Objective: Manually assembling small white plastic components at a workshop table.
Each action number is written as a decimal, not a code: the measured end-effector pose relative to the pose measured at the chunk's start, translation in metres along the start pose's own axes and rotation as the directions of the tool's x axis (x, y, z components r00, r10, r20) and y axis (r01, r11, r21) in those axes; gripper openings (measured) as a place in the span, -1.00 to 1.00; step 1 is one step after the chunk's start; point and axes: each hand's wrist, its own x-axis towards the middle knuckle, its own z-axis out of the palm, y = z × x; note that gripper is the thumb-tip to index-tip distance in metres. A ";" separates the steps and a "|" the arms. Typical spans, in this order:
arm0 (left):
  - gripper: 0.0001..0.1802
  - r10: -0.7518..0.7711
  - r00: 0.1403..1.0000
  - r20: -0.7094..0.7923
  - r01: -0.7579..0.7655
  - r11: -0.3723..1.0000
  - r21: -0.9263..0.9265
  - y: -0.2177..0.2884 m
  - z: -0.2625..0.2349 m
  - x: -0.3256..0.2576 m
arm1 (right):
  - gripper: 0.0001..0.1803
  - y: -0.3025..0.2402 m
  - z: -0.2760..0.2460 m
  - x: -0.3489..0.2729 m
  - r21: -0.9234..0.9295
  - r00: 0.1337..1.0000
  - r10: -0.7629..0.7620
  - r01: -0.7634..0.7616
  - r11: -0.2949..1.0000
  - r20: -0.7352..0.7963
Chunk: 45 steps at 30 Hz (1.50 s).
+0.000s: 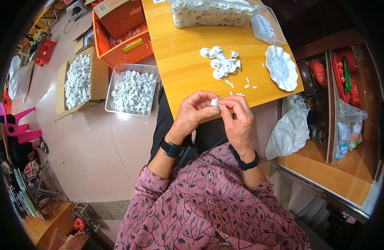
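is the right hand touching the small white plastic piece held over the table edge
Touching. The head view shows the right hand and left hand both pinching the small white plastic piece between fingertips, no gap visible.

Bare wood lies open on the left part of the surface (179, 62), from near edge to far. To the right, a heap of white plastic parts (220, 62), scattered small bits (242, 85) and a white scalloped dish (280, 68) block passage; a clear tub (213, 12) bars the far edge.

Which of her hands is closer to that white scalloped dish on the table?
Right. The right hand is below and left of the white scalloped dish, pinching a small white part together with the left hand, which sits farther left, across the part.
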 end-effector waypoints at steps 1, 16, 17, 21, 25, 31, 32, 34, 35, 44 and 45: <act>-0.66 0.001 1.000 0.000 -0.001 1.000 0.000 0.001 0.001 0.000 | -0.89 0.000 -0.001 0.001 0.027 1.000 0.005 -0.006 1.000 0.018; -0.63 -0.009 0.999 -0.045 0.009 1.000 0.000 0.002 0.001 -0.001 | -0.91 0.003 0.001 0.001 0.018 1.000 -0.001 0.001 1.000 0.002; -0.63 -0.014 0.999 -0.052 0.014 1.000 -0.010 0.002 0.001 -0.001 | -0.91 0.003 0.002 0.002 0.018 1.000 -0.001 0.001 1.000 0.003; -0.64 -0.031 0.998 -0.056 0.031 1.000 -0.005 0.000 -0.002 0.000 | -0.93 0.001 0.004 0.003 -0.064 0.997 -0.077 0.078 0.995 0.018; -0.63 -0.029 0.998 -0.047 0.029 1.000 -0.004 0.000 -0.001 0.000 | -0.92 -0.002 0.002 0.003 -0.033 0.998 -0.050 0.051 0.998 0.033; -0.63 -0.004 0.999 -0.048 0.004 1.000 -0.016 0.000 -0.003 -0.001 | -0.92 -0.007 0.004 -0.001 -0.015 1.000 -0.029 0.029 0.999 -0.010; -0.64 -0.001 0.999 -0.046 0.000 1.000 -0.020 0.000 -0.003 -0.002 | -0.92 -0.008 0.005 -0.001 -0.009 0.999 -0.032 0.032 0.999 -0.008; -0.64 0.008 0.999 -0.052 -0.009 1.000 -0.019 0.001 -0.002 -0.003 | -0.90 -0.007 0.006 -0.002 -0.043 0.997 -0.075 0.075 0.996 -0.007; -0.64 -0.004 0.998 -0.063 0.002 0.999 -0.042 0.000 0.000 -0.003 | -0.90 -0.006 0.006 -0.003 -0.035 0.997 -0.079 0.079 0.996 -0.004; -0.71 0.182 0.941 -0.286 -0.119 0.967 0.224 0.040 -0.025 -0.018 | -0.77 0.000 0.001 -0.005 -0.085 0.999 -0.040 0.041 0.996 0.008; -0.73 0.251 0.909 -0.333 -0.171 0.953 0.251 0.047 -0.034 -0.020 | -0.77 0.003 -0.002 -0.005 -0.105 0.999 -0.035 0.035 0.994 0.000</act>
